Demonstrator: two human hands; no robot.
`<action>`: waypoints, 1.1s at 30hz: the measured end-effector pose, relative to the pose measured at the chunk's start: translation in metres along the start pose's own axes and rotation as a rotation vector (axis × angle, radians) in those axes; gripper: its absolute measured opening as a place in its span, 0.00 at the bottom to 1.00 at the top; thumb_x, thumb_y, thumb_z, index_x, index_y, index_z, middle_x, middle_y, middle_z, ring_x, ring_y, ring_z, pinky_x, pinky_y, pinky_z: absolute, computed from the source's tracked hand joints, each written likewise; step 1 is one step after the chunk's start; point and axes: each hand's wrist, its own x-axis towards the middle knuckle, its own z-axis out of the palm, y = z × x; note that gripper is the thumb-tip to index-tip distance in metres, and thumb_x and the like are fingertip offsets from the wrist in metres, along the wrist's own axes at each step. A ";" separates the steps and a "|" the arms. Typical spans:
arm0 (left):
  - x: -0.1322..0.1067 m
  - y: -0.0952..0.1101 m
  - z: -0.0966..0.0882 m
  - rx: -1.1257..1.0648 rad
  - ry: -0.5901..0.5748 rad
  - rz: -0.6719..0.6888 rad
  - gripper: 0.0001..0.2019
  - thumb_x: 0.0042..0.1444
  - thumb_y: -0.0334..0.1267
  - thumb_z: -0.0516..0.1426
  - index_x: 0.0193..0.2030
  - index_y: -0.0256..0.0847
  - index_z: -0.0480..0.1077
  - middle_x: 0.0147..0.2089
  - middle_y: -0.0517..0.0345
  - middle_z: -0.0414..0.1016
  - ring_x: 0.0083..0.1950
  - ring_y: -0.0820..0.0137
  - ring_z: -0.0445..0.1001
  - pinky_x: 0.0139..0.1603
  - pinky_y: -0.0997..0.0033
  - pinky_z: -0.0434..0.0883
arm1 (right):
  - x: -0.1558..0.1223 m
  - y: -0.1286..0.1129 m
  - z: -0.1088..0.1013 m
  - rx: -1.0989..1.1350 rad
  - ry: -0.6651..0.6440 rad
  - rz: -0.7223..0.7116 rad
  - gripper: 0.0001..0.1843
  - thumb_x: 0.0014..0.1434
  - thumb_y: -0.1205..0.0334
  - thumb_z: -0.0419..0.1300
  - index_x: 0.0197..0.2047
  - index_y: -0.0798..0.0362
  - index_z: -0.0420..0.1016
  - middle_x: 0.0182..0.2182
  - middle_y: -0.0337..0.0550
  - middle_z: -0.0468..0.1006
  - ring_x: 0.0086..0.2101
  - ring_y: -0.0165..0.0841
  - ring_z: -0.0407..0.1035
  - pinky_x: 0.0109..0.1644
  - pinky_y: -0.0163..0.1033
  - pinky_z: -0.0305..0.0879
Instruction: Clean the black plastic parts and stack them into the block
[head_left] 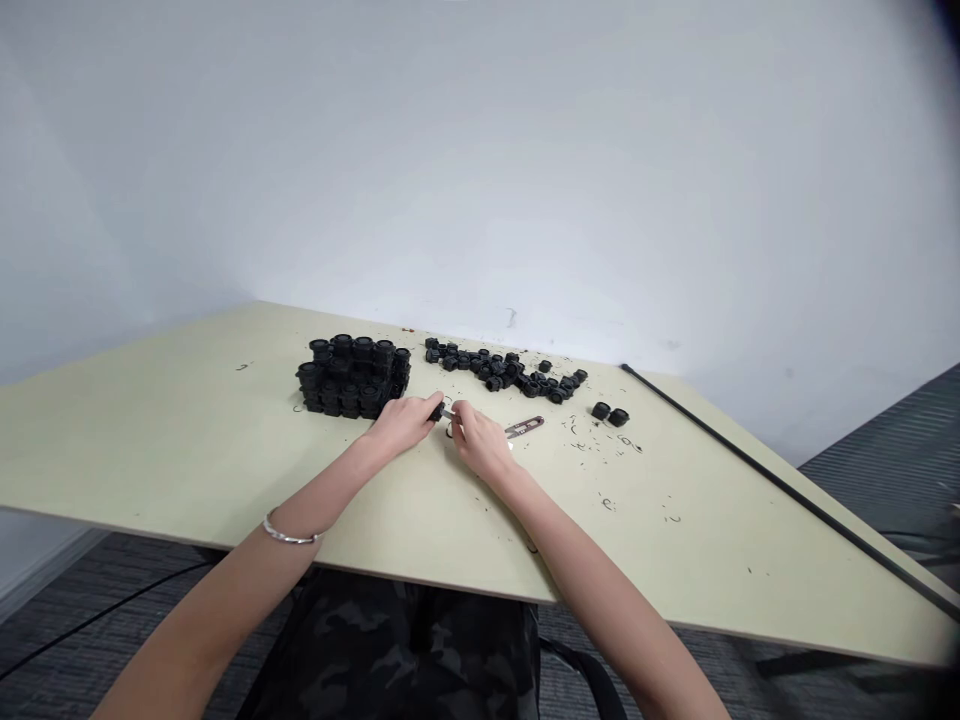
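My left hand (401, 422) pinches a small black plastic fitting (436, 408) at the fingertips. My right hand (476, 440) is close beside it and appears to grip a pair of metal thread snips (523, 427), whose grey handle sticks out to the right and whose bright tip (448, 413) reaches the fitting. A stacked block of similar black fittings (352, 376) stands just beyond my left hand. A looser heap of smaller black pieces (502, 371) lies beyond my right hand.
Two black fittings (609, 414) sit right of the heap, with black shavings (600, 445) scattered nearby. A long black rod (787, 488) lies along the pale table's (187, 440) right side. A white wall stands behind the table.
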 end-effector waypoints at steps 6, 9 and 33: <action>0.000 0.002 0.001 -0.016 -0.005 0.013 0.14 0.57 0.35 0.48 0.51 0.45 0.60 0.39 0.50 0.76 0.41 0.60 0.76 0.37 0.68 0.66 | 0.002 0.005 0.000 -0.077 0.070 0.026 0.14 0.66 0.62 0.43 0.45 0.51 0.69 0.39 0.45 0.75 0.39 0.35 0.67 0.37 0.35 0.57; -0.001 0.002 0.000 -0.025 0.018 0.022 0.14 0.57 0.35 0.48 0.51 0.46 0.60 0.38 0.51 0.76 0.40 0.60 0.76 0.36 0.68 0.66 | 0.002 0.006 -0.002 -0.057 0.067 0.068 0.15 0.66 0.60 0.44 0.45 0.50 0.70 0.38 0.45 0.75 0.40 0.35 0.67 0.38 0.35 0.58; 0.020 -0.008 0.012 -1.332 0.442 -0.360 0.18 0.58 0.54 0.44 0.47 0.44 0.50 0.27 0.66 0.64 0.22 0.74 0.69 0.24 0.73 0.69 | 0.004 0.008 0.006 -0.124 -0.191 0.087 0.10 0.64 0.59 0.49 0.43 0.50 0.69 0.42 0.41 0.72 0.37 0.32 0.70 0.32 0.35 0.57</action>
